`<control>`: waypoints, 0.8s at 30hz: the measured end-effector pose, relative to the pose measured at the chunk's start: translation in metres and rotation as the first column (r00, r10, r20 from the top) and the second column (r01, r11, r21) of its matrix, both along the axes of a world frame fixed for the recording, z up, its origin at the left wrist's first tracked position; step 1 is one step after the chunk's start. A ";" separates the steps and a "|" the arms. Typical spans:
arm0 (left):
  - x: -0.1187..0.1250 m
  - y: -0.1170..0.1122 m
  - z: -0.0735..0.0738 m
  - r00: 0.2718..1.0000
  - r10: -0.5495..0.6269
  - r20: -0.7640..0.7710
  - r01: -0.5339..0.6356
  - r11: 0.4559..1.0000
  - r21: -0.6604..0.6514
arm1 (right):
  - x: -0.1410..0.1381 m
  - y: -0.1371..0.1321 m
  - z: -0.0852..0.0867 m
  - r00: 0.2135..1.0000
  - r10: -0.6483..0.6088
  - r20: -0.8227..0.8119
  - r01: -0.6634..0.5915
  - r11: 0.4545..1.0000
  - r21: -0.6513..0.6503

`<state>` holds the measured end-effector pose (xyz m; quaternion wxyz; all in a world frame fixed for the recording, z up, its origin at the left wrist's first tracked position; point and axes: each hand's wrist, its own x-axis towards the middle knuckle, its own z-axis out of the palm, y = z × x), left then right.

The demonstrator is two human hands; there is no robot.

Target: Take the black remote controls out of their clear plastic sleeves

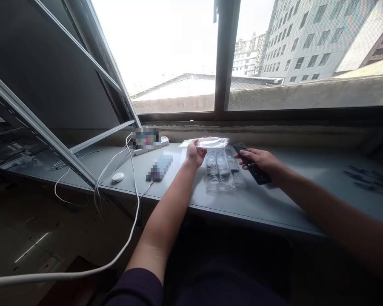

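My left hand pinches the edge of an empty clear plastic bag, holding it flat above the grey window shelf. My right hand is closed around a black remote control that points away from me, just above the shelf. Between my hands lie three bagged black remotes side by side on the shelf.
A phone on a white cable lies left of my left hand, with a small white round device further left. A white power strip sits by the window. Metal frame bars slant across the left. Dark smudges mark the shelf's right.
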<state>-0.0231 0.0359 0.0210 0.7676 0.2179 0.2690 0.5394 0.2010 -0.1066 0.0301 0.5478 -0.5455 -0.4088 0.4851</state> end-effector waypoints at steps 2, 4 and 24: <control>0.000 -0.001 0.001 1.000 0.002 0.006 -0.002 1.000 -0.012 | -0.002 0.001 0.000 0.997 -0.014 -0.077 0.010 0.998 -0.062; 0.000 -0.001 0.002 1.000 -0.001 0.012 0.001 1.000 -0.019 | -0.004 0.001 0.000 0.987 -0.033 -0.156 0.016 0.994 -0.106; 0.001 0.004 -0.001 0.999 0.047 0.001 -0.047 0.994 -0.102 | 0.003 -0.002 0.007 0.814 0.048 -0.579 -0.177 0.970 -0.169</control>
